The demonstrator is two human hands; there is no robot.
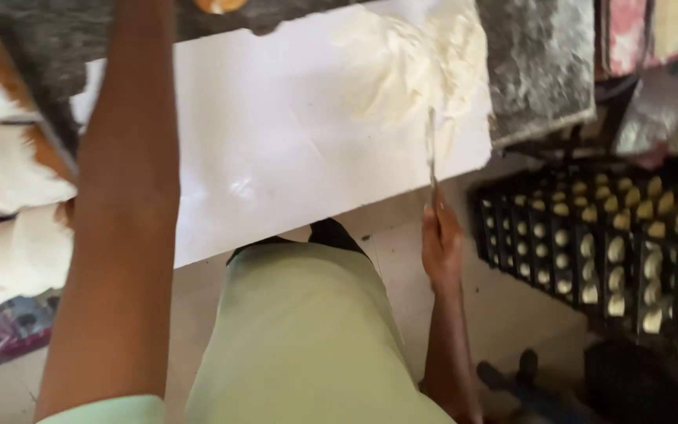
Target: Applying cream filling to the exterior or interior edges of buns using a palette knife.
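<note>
Knife [431, 149] in right hand [442, 245] meets dough [410, 63] (left hand out of frame).

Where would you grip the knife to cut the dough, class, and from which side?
Grip the knife by its handle end, nearest the body, coming from below the board's near edge. The thin blade points away into the dough, so only that near end is free. The right hand already holds it there; the left hand is out of view.

A bakery: a floured bench [543, 71] carries a dough mass [410, 63], beside dark trays [512, 235] of small dough pieces [617, 250].
</note>
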